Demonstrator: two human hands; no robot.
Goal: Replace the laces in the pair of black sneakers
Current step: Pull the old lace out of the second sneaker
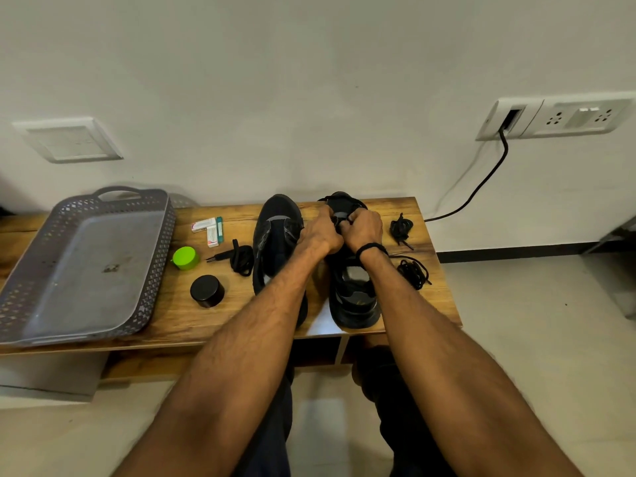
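Note:
Two black sneakers stand side by side on the wooden table, toes toward the wall: the left sneaker point(275, 242) and the right sneaker point(351, 297). My left hand point(321, 232) and my right hand point(364, 228) meet over the front of the right sneaker, fingers curled and pinching a black lace at its eyelets. The lace itself is mostly hidden by my fingers. A bundled black lace point(241, 258) lies left of the left sneaker. Two more lace bundles lie right of the right sneaker, one far point(401, 228) and one near point(414, 271).
A grey perforated basket point(27, 304) fills the table's left part. Between it and the shoes sit a green lid point(185, 258), a black round tin point(207, 290) and small boxes point(210, 228). A black cable point(481, 187) runs from a wall socket down past the table's right edge point(444, 270).

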